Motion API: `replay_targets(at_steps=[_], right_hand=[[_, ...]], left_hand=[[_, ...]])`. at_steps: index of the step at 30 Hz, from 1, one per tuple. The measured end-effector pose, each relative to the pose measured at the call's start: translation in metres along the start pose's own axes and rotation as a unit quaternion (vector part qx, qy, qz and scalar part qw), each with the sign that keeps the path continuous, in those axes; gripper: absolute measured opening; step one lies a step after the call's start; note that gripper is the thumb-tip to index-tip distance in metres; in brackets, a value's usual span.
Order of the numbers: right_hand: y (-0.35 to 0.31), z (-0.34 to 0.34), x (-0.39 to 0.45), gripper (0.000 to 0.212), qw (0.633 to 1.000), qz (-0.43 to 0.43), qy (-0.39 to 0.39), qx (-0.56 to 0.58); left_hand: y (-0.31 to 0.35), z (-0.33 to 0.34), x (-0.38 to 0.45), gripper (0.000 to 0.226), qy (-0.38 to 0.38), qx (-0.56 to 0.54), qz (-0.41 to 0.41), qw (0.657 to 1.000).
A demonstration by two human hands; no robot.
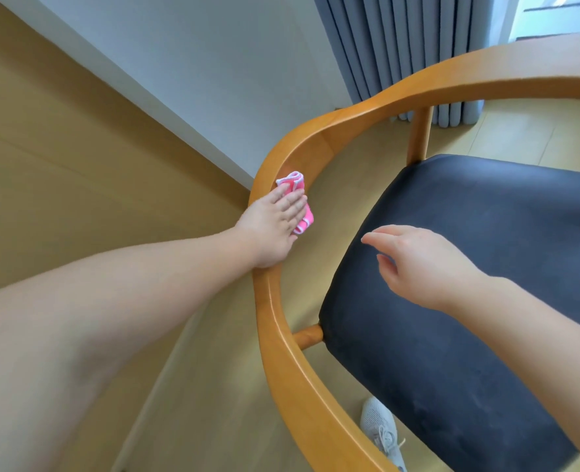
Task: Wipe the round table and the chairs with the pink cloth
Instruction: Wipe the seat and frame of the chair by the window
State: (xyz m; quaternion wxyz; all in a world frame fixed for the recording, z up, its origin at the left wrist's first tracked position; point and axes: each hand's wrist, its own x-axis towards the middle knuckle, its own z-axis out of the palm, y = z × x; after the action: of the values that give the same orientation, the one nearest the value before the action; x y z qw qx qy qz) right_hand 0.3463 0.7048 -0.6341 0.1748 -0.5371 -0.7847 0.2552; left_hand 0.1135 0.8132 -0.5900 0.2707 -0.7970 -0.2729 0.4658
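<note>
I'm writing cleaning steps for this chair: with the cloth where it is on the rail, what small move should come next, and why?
Probably slide the left hand and pink cloth further along the curved wooden rail toward the backrest. The fingers press the cloth flat on the bend, and the rail beyond it looks unwiped. The right hand hovers free above the seat.

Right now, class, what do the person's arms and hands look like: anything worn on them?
Both arms are bare to the frame edge, with no sleeves visible. The left hand and right hand show no gloves, rings, watch or bracelets.
</note>
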Motion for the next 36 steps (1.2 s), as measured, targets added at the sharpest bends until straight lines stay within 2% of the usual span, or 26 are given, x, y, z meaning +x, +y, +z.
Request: replay_targets(at_steps=[4,10,13,16,18,20,22,25,27,29,31,32,33,36], right_hand=[[-0.017,-0.002,-0.002,0.029,1.000,0.004,-0.013,0.004],[-0.061,-0.021,-0.021,0.037,0.999,-0.006,-0.039,0.009],[-0.072,-0.038,-0.030,0.043,0.999,-0.006,-0.050,-0.006],[-0.092,-0.050,-0.049,0.049,0.998,0.011,-0.066,0.002],[-0.103,-0.058,-0.062,0.048,0.996,0.025,-0.081,-0.004],[-0.110,-0.069,-0.072,0.048,0.995,0.048,-0.083,-0.009],[-0.114,-0.083,-0.080,0.047,0.994,0.078,-0.075,-0.017],[-0.126,-0.103,-0.083,0.043,0.991,0.126,-0.054,-0.010],[-0.139,-0.113,-0.080,0.037,0.988,0.153,-0.030,0.007],[-0.152,-0.122,-0.074,0.026,0.979,0.199,0.002,0.043],[-0.166,-0.130,-0.069,0.017,0.961,0.253,0.023,0.107],[-0.176,-0.135,-0.065,0.019,0.952,0.268,0.033,0.146],[-0.187,-0.139,-0.061,0.024,0.941,0.275,0.043,0.192],[-0.220,-0.153,-0.052,0.033,0.908,0.256,0.081,0.320]], left_hand=[[0.039,0.004,-0.041,0.062,-0.048,-0.080,0.024,0.995],[0.080,-0.011,-0.106,0.057,-0.107,-0.221,0.062,0.967],[0.086,-0.029,-0.115,0.046,-0.116,-0.321,0.070,0.937],[0.091,-0.037,-0.131,0.026,-0.104,-0.375,0.086,0.917],[0.095,-0.041,-0.140,0.013,-0.088,-0.418,0.057,0.903],[0.096,-0.047,-0.148,0.013,-0.074,-0.473,0.026,0.877],[0.095,-0.053,-0.155,0.026,-0.058,-0.566,-0.022,0.822],[0.080,-0.062,-0.167,0.045,-0.039,-0.739,-0.098,0.665],[0.060,-0.067,-0.175,0.041,-0.005,-0.806,-0.108,0.582],[0.034,-0.076,-0.181,0.036,0.047,-0.843,-0.107,0.524],[0.010,-0.089,-0.189,0.033,0.106,-0.883,-0.080,0.450],[-0.001,-0.095,-0.195,0.034,0.132,-0.894,-0.062,0.423],[-0.009,-0.102,-0.201,0.035,0.153,-0.897,-0.043,0.412],[-0.024,-0.115,-0.220,0.033,0.182,-0.896,-0.006,0.405]])
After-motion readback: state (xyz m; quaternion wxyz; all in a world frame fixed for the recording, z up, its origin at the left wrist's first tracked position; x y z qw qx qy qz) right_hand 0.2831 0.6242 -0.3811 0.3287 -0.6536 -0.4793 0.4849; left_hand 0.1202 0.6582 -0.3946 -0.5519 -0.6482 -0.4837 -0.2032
